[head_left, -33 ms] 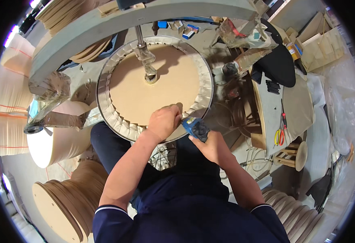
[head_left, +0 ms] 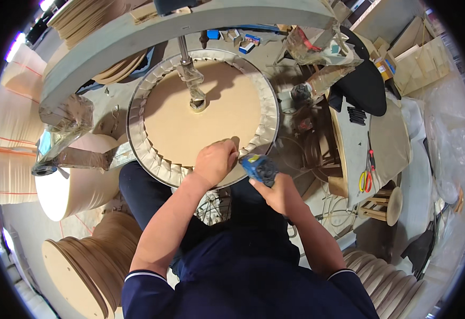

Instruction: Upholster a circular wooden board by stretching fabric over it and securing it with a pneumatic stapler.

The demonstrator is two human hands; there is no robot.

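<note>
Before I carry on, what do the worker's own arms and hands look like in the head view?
The left hand and right hand are both ungloved. The left sleeve and right sleeve are short and dark navy, each edged with a thin pale stripe at the hem. Both forearms are uncovered; no markings show on them.

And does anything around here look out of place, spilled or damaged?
No clear spill or damage shows, and the pleated fabric around the round board has no tear I can make out. Slightly untidy: small boxes beyond it lie at mixed angles, scattered rather than stacked.
</note>
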